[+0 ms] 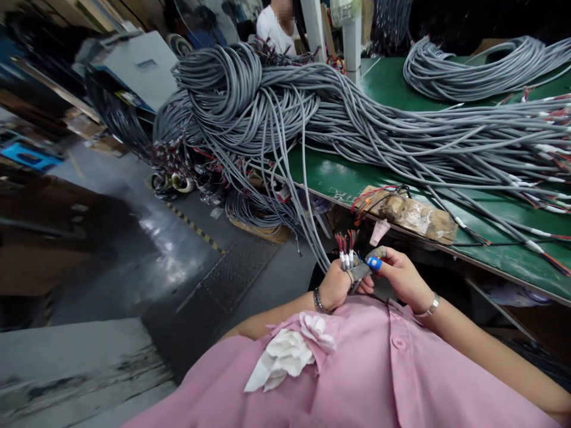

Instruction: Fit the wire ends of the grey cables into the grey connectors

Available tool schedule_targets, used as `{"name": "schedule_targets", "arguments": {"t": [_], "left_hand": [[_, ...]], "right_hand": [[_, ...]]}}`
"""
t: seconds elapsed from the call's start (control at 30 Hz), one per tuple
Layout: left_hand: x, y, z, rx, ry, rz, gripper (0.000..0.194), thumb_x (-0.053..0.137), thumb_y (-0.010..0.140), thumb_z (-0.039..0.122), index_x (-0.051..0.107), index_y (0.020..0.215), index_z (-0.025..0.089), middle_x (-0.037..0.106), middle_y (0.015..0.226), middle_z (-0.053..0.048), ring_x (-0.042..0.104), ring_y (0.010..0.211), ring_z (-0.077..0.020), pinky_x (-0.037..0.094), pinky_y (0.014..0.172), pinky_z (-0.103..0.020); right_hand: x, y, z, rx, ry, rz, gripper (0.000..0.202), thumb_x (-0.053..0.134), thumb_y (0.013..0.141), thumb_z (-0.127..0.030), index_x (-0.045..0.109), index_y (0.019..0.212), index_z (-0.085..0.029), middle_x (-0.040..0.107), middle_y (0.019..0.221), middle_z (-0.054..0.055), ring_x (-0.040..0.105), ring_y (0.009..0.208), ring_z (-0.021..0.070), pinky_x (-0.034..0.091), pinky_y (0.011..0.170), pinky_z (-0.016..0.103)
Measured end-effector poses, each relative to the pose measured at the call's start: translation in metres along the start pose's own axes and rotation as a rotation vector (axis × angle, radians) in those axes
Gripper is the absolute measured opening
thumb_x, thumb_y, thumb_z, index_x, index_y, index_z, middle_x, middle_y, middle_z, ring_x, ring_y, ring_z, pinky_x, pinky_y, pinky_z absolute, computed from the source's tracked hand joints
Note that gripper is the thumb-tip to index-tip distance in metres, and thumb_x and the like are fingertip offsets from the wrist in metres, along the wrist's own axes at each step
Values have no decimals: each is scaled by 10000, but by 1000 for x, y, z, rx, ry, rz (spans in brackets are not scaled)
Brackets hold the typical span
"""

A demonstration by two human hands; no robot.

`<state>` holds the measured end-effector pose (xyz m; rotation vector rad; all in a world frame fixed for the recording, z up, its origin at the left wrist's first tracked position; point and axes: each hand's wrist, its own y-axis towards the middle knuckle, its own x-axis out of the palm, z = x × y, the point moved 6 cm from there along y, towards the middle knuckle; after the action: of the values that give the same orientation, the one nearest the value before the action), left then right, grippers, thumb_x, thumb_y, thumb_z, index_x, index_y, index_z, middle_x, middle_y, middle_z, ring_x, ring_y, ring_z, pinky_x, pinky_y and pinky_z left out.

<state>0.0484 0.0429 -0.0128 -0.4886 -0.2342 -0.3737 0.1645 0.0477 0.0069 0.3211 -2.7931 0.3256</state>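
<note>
Close to my pink shirt, my left hand (336, 285) is wrapped round several grey cables (314, 238). Their white-banded ends (347, 260) stand up out of the fist, with red and multicoloured wires fanned at the top. To the right of it, my right hand (404, 276) is pinched, with blue tape on the thumb and a greyish wrap on the index finger. Its fingertips are beside the cable ends; whatever lies between them is too small to make out. From my left hand the cables run up to the large grey bundle (357, 113) on the green table (332, 172).
A taped cardboard piece (414, 217) with red and black wires lies at the table's near edge. Another cable coil (482, 71) sits at the back right. Cable coils (263, 208) rest low beside the table. A person (276, 30) in white is behind it.
</note>
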Motion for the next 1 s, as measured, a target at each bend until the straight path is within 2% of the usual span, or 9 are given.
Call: {"name": "schedule_targets", "arguments": {"t": [0.07, 0.13, 0.2, 0.33, 0.4, 0.63, 0.8, 1.0], "left_hand": [[2, -2, -1, -9, 62, -69, 400, 681, 701, 508, 639, 688, 110, 657, 578, -79, 621, 506, -159, 450, 486, -232], [1, -4, -1, -1, 103, -83, 396, 683, 704, 503, 645, 694, 109, 665, 590, -83, 619, 501, -154, 445, 484, -228], [-3, -3, -3, 12, 81, -47, 408, 669, 714, 513, 649, 700, 106, 669, 600, -89, 619, 496, -153, 423, 458, -216], [-13, 0, -4, 62, -52, 98, 445, 652, 715, 540, 645, 684, 96, 662, 588, -100, 629, 495, -166, 382, 407, -203], [-15, 2, -5, 71, -82, 124, 444, 662, 705, 535, 645, 683, 92, 659, 580, -101, 632, 493, -172, 376, 395, -202], [-14, 3, -7, 73, -60, 90, 415, 664, 717, 508, 638, 681, 95, 661, 584, -95, 635, 493, -170, 386, 399, -205], [-17, 2, -5, 94, -90, 145, 437, 666, 703, 529, 617, 643, 99, 659, 589, -94, 639, 502, -171, 370, 393, -205], [-18, 4, -2, 96, -128, 190, 427, 670, 704, 514, 608, 632, 98, 661, 604, -90, 632, 491, -158, 362, 389, -199]], "right_hand": [[5, 3, 1, 32, -17, -33, 210, 717, 749, -389, 610, 747, -208, 584, 521, -24, 497, 451, 114, 385, 475, 263], [5, 6, 1, 57, -42, -48, 224, 736, 726, -392, 614, 734, -204, 598, 537, -19, 500, 451, 112, 374, 464, 258], [4, 9, 1, 71, -50, -58, 230, 741, 719, -391, 615, 726, -199, 603, 547, -14, 510, 462, 114, 371, 464, 256], [5, 9, 1, 94, -20, -84, 228, 747, 723, -368, 611, 790, -197, 629, 600, -1, 553, 517, 126, 386, 486, 254], [7, 8, 1, 105, 4, -81, 241, 751, 721, -364, 605, 818, -198, 633, 615, 2, 561, 529, 130, 396, 492, 257], [5, 11, 3, 75, -61, 22, 251, 755, 708, -382, 609, 767, -187, 576, 561, -22, 480, 484, 96, 365, 486, 250], [-2, 11, 11, 54, -94, 65, 207, 704, 760, -361, 622, 764, -171, 568, 590, -18, 459, 515, 91, 362, 517, 251], [-7, 11, 14, 50, -62, 115, 180, 706, 758, -325, 614, 754, -171, 547, 602, -23, 448, 522, 94, 364, 525, 258]]}}
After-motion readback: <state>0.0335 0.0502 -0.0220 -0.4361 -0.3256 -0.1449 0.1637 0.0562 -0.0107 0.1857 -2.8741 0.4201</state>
